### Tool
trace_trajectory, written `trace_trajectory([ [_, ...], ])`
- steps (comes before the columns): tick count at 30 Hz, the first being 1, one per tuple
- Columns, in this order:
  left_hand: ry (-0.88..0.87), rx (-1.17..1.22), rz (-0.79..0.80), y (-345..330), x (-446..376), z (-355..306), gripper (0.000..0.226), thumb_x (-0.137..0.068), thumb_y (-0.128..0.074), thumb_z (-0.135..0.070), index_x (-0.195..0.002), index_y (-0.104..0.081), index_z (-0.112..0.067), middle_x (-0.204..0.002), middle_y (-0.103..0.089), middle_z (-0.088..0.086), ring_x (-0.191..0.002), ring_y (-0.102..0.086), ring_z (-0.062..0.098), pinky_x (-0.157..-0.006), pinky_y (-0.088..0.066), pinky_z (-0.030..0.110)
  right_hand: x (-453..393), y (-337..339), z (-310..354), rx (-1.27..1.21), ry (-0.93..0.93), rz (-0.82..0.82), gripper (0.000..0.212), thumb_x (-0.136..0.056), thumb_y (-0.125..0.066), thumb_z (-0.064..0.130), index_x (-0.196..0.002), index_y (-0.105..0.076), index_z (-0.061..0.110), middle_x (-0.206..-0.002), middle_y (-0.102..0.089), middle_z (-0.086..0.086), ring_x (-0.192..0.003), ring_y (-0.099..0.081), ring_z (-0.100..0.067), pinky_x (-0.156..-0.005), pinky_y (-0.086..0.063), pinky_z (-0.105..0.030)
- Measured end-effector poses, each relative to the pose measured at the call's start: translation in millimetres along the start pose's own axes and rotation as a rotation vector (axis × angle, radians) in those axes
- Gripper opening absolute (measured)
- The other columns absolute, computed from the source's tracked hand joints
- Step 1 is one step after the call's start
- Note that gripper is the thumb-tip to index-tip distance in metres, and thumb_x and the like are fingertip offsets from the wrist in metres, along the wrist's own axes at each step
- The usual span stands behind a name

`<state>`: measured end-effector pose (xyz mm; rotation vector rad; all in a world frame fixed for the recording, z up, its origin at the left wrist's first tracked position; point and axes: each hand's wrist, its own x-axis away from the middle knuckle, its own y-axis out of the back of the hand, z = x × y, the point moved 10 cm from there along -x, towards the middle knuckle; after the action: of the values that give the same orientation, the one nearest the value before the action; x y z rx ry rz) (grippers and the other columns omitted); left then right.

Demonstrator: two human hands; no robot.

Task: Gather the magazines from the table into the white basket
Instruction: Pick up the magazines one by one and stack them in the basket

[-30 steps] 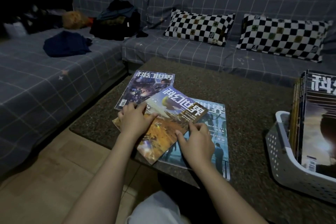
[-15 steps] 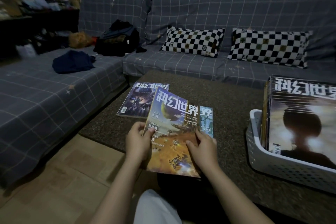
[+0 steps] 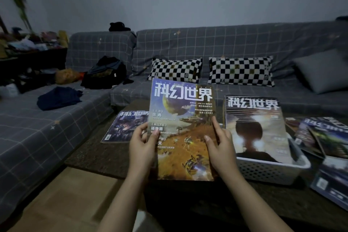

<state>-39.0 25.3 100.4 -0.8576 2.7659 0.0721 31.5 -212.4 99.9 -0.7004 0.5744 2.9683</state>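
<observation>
A magazine with an orange and blue cover (image 3: 183, 128) is held up off the table by both hands. Its left edge is pinched by the left hand (image 3: 142, 146), with the thumb on the front and the other fingers hidden behind. Its right edge is held by the right hand (image 3: 220, 146), with the thumb laid on the cover and one finger pointed up along the edge. The magazine is held nearly upright, with its cover turned to the camera, above the near part of the dark table (image 3: 98, 154). It cannot be told whether a second magazine is held behind it. Just to the right, the white basket (image 3: 269, 170) is seen on the table. A stack of magazines (image 3: 254, 126) is stood up inside the basket, leaned back, with a dark round shape on the front cover. To the left of the held magazine, a purple magazine (image 3: 124, 126) is laid flat on the table. On the far right of the table, more magazines (image 3: 323, 137) are spread out in a loose pile, and some are laid over others. Behind the table, a grey checked sofa (image 3: 235, 43) is seen, with two black and white pillows (image 3: 240, 70) on it. A dark blue cloth (image 3: 57, 98) and a black bag (image 3: 105, 73) are seen on the left part of the sofa.
</observation>
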Motion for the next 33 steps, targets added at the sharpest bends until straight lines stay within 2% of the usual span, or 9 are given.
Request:
trace_trajectory([
  [2,-0.041,0.016,0.058,-33.4,5.9,-15.3,0.032,-0.09,-0.059,-0.014,-0.12,-0.052,-0.022,-0.103,-0.067,-0.006,-0.094,-0.066,0.01,-0.079,-0.056,0.034,-5.8,35.6,1.2,0.024,0.021,-0.067,0.061,-0.091,-0.054,0.013,-0.143,-0.027,0.032,-0.105,-0.038,0.001,-0.079,-0.039,0.022,-0.064,-0.031,0.008],
  [6,-0.093,0.04,0.154,-105.6,14.0,-31.2,0.038,-0.092,-0.057,-0.012,-0.128,-0.047,-0.021,-0.112,-0.062,-0.005,-0.099,-0.061,0.002,-0.081,-0.053,0.023,-19.6,104.0,-9.4,0.078,0.013,-0.161,0.061,-0.091,-0.053,0.013,-0.142,-0.027,0.033,-0.102,-0.038,0.0,-0.078,-0.042,0.0,-0.067,-0.032,0.001],
  [11,-0.086,0.011,0.255,-192.3,12.7,-28.1,0.042,-0.094,-0.053,-0.012,-0.134,-0.042,-0.018,-0.13,-0.056,0.005,-0.118,-0.055,0.018,-0.098,-0.048,0.04,-45.5,166.1,-34.9,0.167,-0.004,-0.233,0.059,-0.092,-0.05,0.009,-0.144,-0.027,0.026,-0.107,-0.038,-0.002,-0.079,-0.041,-0.004,-0.065,-0.032,0.005],
  [16,-0.055,-0.013,0.348,-252.9,0.1,-11.3,0.039,-0.094,-0.052,-0.012,-0.125,-0.041,-0.032,-0.124,-0.06,0.004,-0.112,-0.059,0.02,-0.092,-0.051,0.042,-76.6,190.8,-70.6,0.216,-0.052,-0.234,0.064,-0.092,-0.049,0.003,-0.145,-0.023,0.026,-0.107,-0.037,-0.001,-0.079,-0.045,-0.009,-0.062,-0.036,0.003],
  [21,-0.007,-0.151,0.37,-273.8,-5.8,24.4,0.035,-0.09,-0.059,-0.013,-0.115,-0.046,-0.033,-0.114,-0.064,0.001,-0.091,-0.062,0.009,-0.073,-0.053,0.027,-81.3,188.0,-111.6,0.246,-0.1,-0.177,0.066,-0.092,-0.047,0.001,-0.146,-0.02,0.028,-0.116,-0.033,0.006,-0.096,-0.039,-0.004,-0.067,-0.034,0.003],
  [24,-0.047,-0.345,0.321,-268.0,-7.6,38.0,0.037,-0.086,-0.064,-0.014,-0.12,-0.052,-0.021,-0.116,-0.056,0.003,-0.083,-0.055,0.005,-0.075,-0.047,0.026,-75.2,180.6,-133.0,0.281,-0.136,-0.113,0.068,-0.091,-0.048,0.001,-0.146,-0.02,0.028,-0.124,-0.037,0.002,-0.11,-0.037,-0.007,-0.086,-0.031,-0.006],
  [27,-0.067,-0.447,0.316,-264.6,-6.3,45.9,0.042,-0.084,-0.068,-0.013,-0.122,-0.051,-0.015,-0.117,-0.042,0.003,-0.099,-0.054,0.018,-0.089,-0.044,0.03,-74.7,178.1,-147.9,0.36,-0.2,-0.085,0.071,-0.089,-0.052,0.002,-0.146,-0.019,0.03,-0.127,-0.041,-0.003,-0.121,-0.035,-0.018,-0.096,-0.032,-0.026],
  [31,-0.033,-0.514,0.38,-271.9,-8.5,55.6,0.051,-0.086,-0.064,-0.013,-0.133,-0.043,-0.018,-0.127,-0.039,0.005,-0.116,-0.049,0.024,-0.098,-0.041,0.035,-74.9,175.5,-157.3,0.39,-0.25,-0.071,0.072,-0.088,-0.057,0.01,-0.145,-0.02,0.032,-0.124,-0.033,-0.002,-0.119,-0.032,-0.018,-0.095,-0.025,-0.022],
  [33,-0.049,-0.52,0.444,-280.8,-14.0,53.5,0.043,-0.09,-0.058,-0.017,-0.131,-0.046,-0.019,-0.128,-0.045,0.006,-0.116,-0.049,0.024,-0.098,-0.042,0.037,-79.7,180.9,-161.2,0.339,-0.275,-0.102,0.072,-0.086,-0.061,0.018,-0.145,-0.021,0.028,-0.133,-0.026,-0.002,-0.119,-0.032,-0.016,-0.097,-0.024,-0.022],
])
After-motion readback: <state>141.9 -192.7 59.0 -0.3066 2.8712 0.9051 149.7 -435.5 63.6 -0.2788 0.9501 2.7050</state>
